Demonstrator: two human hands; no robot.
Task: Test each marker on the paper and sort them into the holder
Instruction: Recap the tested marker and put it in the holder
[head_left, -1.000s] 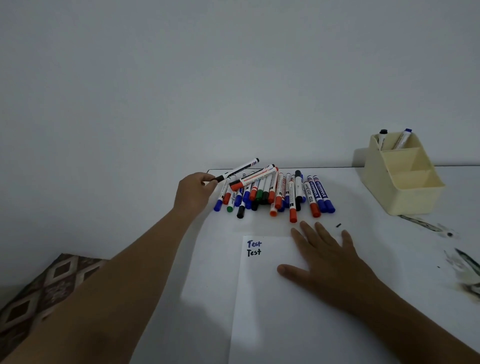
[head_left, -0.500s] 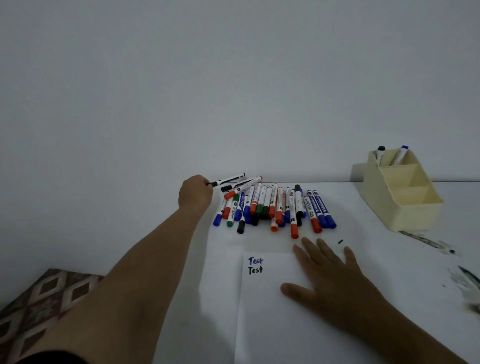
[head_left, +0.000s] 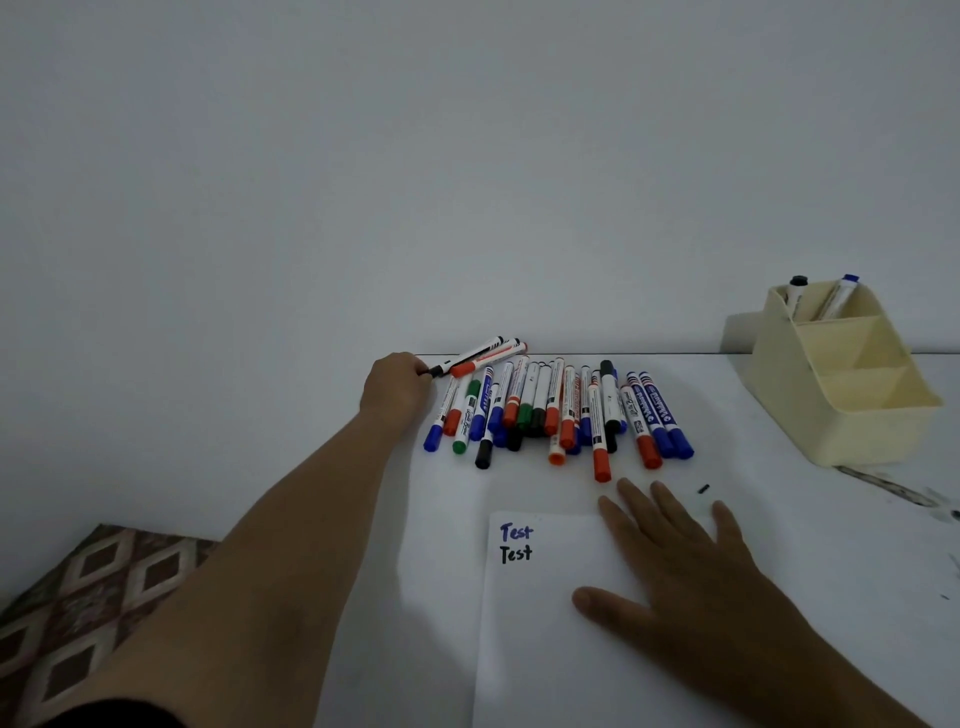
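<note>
A pile of several markers (head_left: 558, 410) with blue, red, green and black caps lies at the table's far edge. My left hand (head_left: 396, 385) pinches the black cap end of a black marker (head_left: 470, 356) at the pile's left end; a red-capped marker (head_left: 488, 359) lies right beside it. My right hand (head_left: 675, 566) rests flat, fingers spread, on the white paper (head_left: 540, 623), which bears "Test" written in blue and in black. The cream holder (head_left: 841, 384) stands at the right, with a black marker (head_left: 795, 296) and a blue marker (head_left: 839, 299) in its back compartment.
A small black speck (head_left: 703, 489) lies on the white table (head_left: 810, 551) right of my fingers. Dark ink smears (head_left: 904, 493) mark the table's right side. A patterned floor (head_left: 78, 608) shows at lower left. A plain wall rises behind the table.
My left hand with the black marker has sunk closer to the pile's left end, the marker lying flatter. The camera tilted up a little. My right hand stayed on the paper.
</note>
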